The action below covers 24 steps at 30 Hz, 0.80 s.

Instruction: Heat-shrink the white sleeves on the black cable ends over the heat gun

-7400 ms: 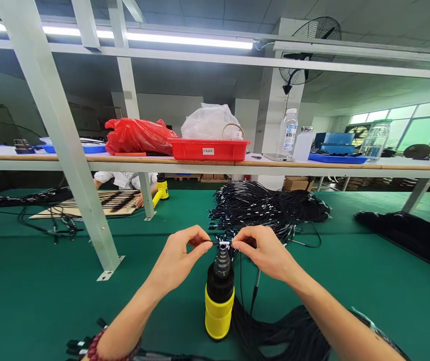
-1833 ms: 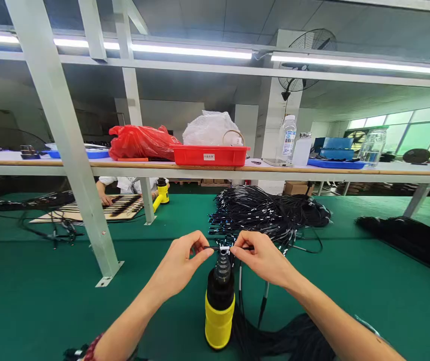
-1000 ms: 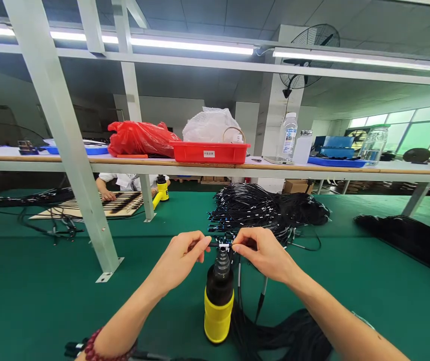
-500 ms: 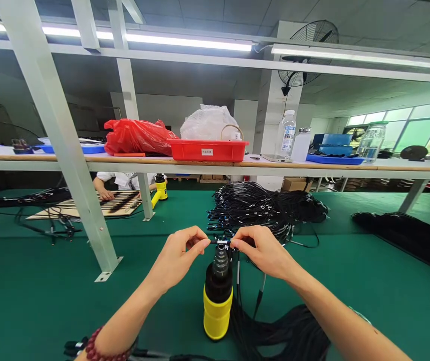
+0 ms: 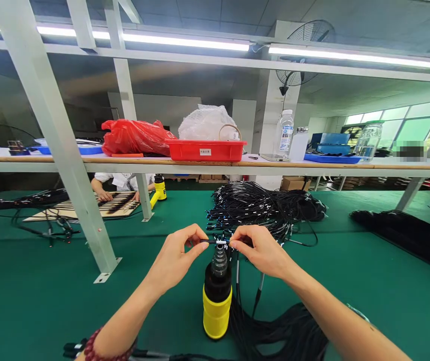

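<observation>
Between my two hands a thin black cable with a short white sleeve is stretched level. My left hand pinches its left end between thumb and fingertips. On the other side, my right hand pinches it just right of the sleeve. Directly under the sleeve is the metal nozzle of a yellow and black heat gun, which stands upright. Whether the sleeve touches the nozzle tip, I cannot tell.
Behind my hands lies a big pile of black cables. More cable bundles lie at front right and a black bundle at far right. A metal post rises at left. Across the table, a co-worker's hands rest over a board.
My left hand has shifted very slightly left, showing more of the black cable beside its fingertips. The view has moved a little; both hands keep their pinch above the nozzle.
</observation>
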Each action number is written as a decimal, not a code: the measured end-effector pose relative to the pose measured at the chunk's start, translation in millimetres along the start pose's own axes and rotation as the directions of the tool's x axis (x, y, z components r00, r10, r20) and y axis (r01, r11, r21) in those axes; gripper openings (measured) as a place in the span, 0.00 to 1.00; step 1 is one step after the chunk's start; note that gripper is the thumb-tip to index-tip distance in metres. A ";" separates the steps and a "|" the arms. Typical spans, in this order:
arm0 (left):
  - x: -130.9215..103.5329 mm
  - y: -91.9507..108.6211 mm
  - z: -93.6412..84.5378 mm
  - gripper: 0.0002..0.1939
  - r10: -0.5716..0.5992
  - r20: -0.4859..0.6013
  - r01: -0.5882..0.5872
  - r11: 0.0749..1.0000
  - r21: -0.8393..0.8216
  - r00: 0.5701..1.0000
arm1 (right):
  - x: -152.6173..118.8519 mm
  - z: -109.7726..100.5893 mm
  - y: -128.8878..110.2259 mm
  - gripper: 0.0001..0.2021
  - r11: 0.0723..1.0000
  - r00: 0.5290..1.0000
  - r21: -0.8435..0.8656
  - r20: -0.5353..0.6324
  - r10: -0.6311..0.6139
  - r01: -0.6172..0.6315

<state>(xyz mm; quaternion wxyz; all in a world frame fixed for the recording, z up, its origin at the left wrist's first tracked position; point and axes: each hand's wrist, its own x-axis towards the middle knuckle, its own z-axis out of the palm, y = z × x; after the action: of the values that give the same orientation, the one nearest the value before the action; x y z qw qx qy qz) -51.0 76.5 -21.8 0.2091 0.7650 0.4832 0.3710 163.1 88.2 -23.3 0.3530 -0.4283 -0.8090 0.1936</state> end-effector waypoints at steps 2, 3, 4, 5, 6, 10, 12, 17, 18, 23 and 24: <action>-0.3 0.2 -0.2 0.08 -0.008 0.003 0.008 1.000 -0.003 1.000 | -0.1 0.6 0.9 0.08 1.000 1.000 0.004 0.003 0.002 -0.002; -0.5 0.4 -0.5 0.07 -0.011 0.006 0.011 1.000 -0.005 1.000 | -0.1 0.8 1.2 0.08 1.000 1.000 0.006 0.004 0.003 -0.003; -0.7 0.6 -0.8 0.07 -0.011 0.008 0.011 1.000 -0.006 1.000 | -0.1 0.8 1.3 0.08 1.000 1.000 0.006 0.006 0.005 -0.005; -0.9 0.9 -1.2 0.08 -0.009 0.013 0.009 1.000 -0.005 1.000 | -0.2 0.7 1.4 0.08 1.000 1.000 0.001 0.008 0.008 -0.008; -1.2 1.2 -1.6 0.09 -0.008 0.022 0.008 1.000 -0.001 1.000 | -0.3 0.4 1.3 0.09 1.000 1.000 -0.010 0.010 0.011 -0.011; -2.8 2.4 -2.1 0.20 -0.025 0.046 0.021 0.997 0.069 0.999 | -1.4 -1.2 0.7 0.15 0.997 0.999 -0.075 0.046 -0.002 0.005; -3.6 2.6 -1.5 0.23 -0.032 0.038 0.028 0.994 0.106 0.999 | -1.7 -1.5 0.6 0.17 0.996 0.998 -0.084 0.061 -0.018 0.024; -4.3 -0.4 -0.2 0.17 -0.002 0.015 0.001 0.998 0.064 1.000 | -0.1 0.6 2.6 0.13 0.999 0.999 -0.032 0.040 -0.011 0.012; -4.2 -1.2 -0.2 0.14 0.018 0.004 -0.018 0.999 0.043 1.000 | 0.5 1.5 3.5 0.11 1.000 0.999 -0.006 0.034 -0.011 0.011; -3.2 -2.1 -1.3 0.09 0.022 -0.027 -0.022 1.000 0.000 0.999 | 1.6 4.3 6.8 0.08 0.996 0.999 0.084 0.025 -0.029 0.027; -3.0 -1.9 -1.7 0.11 -0.002 -0.012 0.002 1.000 0.004 1.000 | 1.3 4.2 6.5 0.08 0.995 0.999 0.091 0.029 -0.034 0.031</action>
<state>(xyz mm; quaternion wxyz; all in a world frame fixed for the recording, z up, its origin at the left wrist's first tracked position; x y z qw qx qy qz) -54.2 74.6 -23.1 0.2050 0.7626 0.4858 0.3746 163.0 92.8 -29.6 0.3629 -0.3958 -0.8114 0.2307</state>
